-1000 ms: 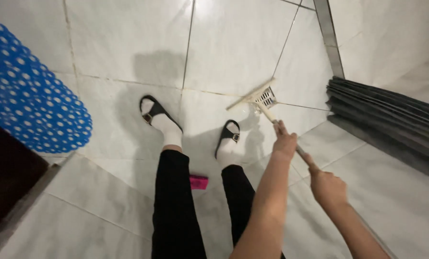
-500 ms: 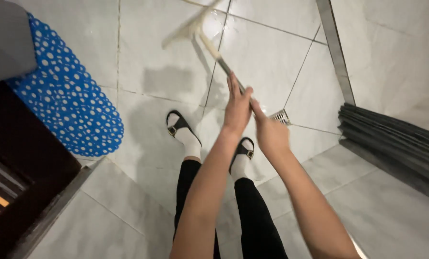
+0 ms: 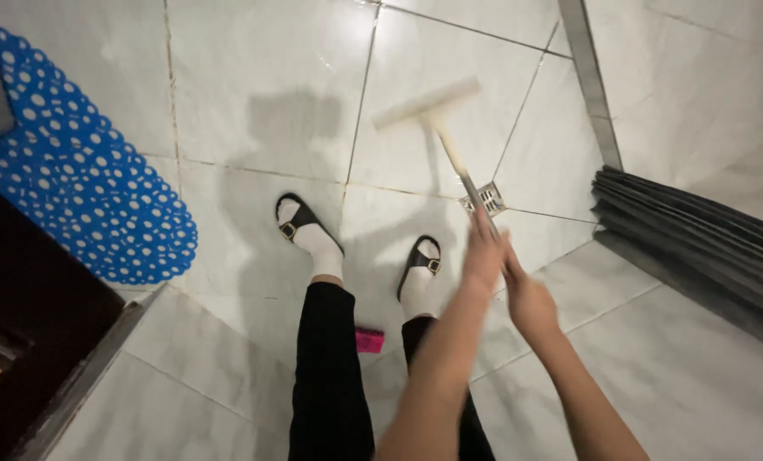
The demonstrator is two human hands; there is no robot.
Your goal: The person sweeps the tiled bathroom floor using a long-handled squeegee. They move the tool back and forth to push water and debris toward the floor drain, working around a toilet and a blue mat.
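I see both hands closed around the handle of a floor squeegee [image 3: 437, 128], one above the other. My left hand [image 3: 484, 256] sits higher on the shaft, and my right hand [image 3: 528, 300] grips just below and touching it, toward 5 o'clock. From the hands the handle runs up toward 11 o'clock, and the pale blade rests flat on the white tiled floor [image 3: 262, 77], well apart from the hands. The shaft passes just over a small square floor drain [image 3: 488, 198], which lies just beyond the left hand at 12 o'clock.

My feet, in white socks and black sandals [image 3: 300, 224], stand at 9 o'clock of the hands. A small pink object [image 3: 369, 340] lies on the floor between the legs. A blue dotted mat [image 3: 74, 162] lies far off at 9 o'clock, and dark grey ribbed folds [image 3: 697, 239] lie at 3 o'clock.
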